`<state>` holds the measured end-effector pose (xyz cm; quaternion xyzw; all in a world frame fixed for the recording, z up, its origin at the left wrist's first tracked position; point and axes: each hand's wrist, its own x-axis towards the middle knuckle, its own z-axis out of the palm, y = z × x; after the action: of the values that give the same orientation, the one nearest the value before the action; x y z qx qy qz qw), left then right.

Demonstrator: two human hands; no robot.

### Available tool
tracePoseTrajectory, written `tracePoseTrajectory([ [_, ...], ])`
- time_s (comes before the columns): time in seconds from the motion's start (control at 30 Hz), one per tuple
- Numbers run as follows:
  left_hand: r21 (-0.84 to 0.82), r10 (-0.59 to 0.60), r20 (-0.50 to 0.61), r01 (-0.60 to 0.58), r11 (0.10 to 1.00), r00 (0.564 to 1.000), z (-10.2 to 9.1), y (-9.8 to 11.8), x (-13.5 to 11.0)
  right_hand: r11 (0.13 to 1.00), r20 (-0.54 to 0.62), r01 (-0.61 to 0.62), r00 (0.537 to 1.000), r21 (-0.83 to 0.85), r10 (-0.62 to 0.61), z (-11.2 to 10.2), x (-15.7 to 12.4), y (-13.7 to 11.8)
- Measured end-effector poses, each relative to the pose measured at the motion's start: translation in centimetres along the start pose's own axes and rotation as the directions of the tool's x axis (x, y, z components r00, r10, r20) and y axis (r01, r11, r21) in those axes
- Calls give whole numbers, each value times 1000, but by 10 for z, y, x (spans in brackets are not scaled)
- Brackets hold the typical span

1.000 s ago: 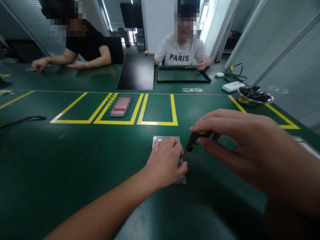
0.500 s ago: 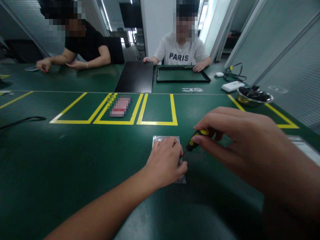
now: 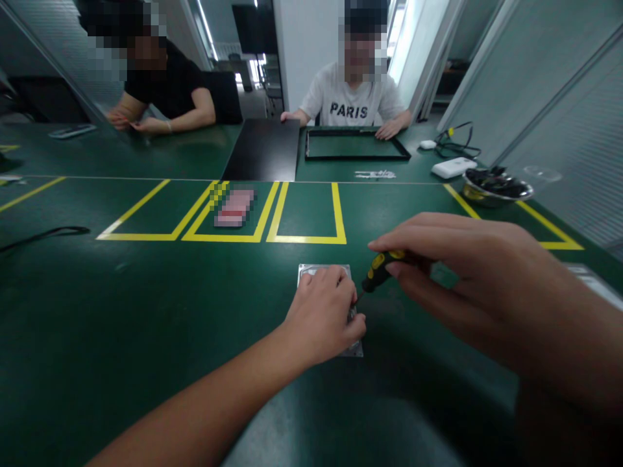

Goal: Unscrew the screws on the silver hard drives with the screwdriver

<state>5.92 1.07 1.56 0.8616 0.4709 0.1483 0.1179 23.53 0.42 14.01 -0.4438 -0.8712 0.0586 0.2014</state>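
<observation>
A silver metal hard drive (image 3: 354,349) lies flat on the green table in front of me. My left hand (image 3: 325,318) grips it from above, fingers curled over its right edge, and covers most of it. In my right hand (image 3: 467,279) is a small black and yellow screwdriver (image 3: 377,271), pinched at the handle between thumb and fingers. It tilts down to the left, and its thin shaft reaches the right edge of the drive beside my left fingertips. The exact contact of the tip is hidden.
Yellow tape outlines (image 3: 306,240) mark the table beyond, with a blurred pink item (image 3: 236,207) in one. Across sit two people, a black panel (image 3: 265,149) and a black frame (image 3: 357,157). Right stand a metal bowl (image 3: 496,193) of dark parts and a white box (image 3: 454,168).
My right fingers have shifted slightly on the screwdriver handle, index finger further forward. The left hand and drive stay in place. The person at far left has drawn their hands together.
</observation>
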Motion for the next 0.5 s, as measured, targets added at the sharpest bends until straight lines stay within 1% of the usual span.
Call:
tracePoseTrajectory([
  [0.13,3,-9,5,9,1000,1000,0,0,-1,1000,-23,-25,999,-14,25,0,0,-1],
  [0.23,6,-9,6,9,1000,1000,-1,0,-1,1000,-33,-7,999,7,8,-1,0,-2],
  [0.33,11,-6,10,6,1000,1000,-2,0,-1,1000,-16,13,1000,-3,-14,-2,-1,-1],
  [0.5,11,-4,12,4,1000,1000,-2,1,0,1000,-10,-7,1000,-26,7,-1,-2,-3],
])
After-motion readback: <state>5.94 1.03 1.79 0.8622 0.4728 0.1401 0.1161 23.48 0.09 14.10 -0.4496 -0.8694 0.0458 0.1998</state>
